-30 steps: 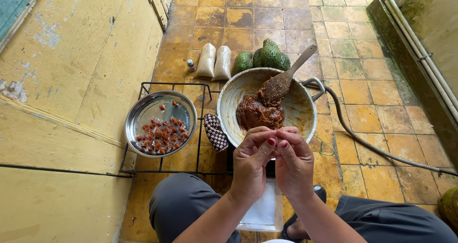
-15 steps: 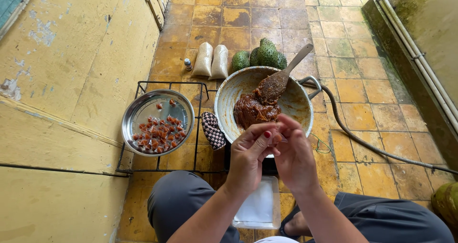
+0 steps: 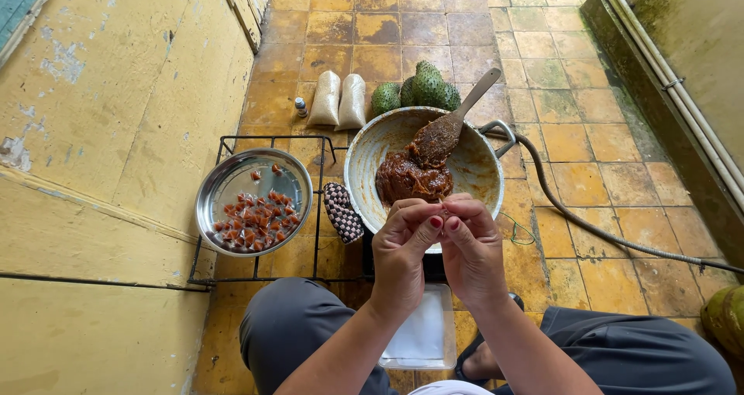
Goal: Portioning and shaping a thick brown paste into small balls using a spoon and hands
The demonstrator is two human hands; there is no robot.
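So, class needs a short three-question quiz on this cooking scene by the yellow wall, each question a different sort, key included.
1. True or false: the wooden spoon rests in the pan holding brown paste.
2. What lies in the steel bowl? A) small reddish wrapped pieces B) rice C) water
3. Where do the left hand and right hand meet?

Key: 1 true. 2 A. 3 Fingertips together over the pan's near rim, pinching something too small to identify.

The round shiny metal plate [image 3: 225, 186] at nine o'clock gleams smooth; the dull, smeared metal pan [image 3: 480, 170] holds a wooden spoon [image 3: 457, 120] and glossy brown paste [image 3: 411, 179]; glazed ochre floor tiles [image 3: 589, 186] look worn.
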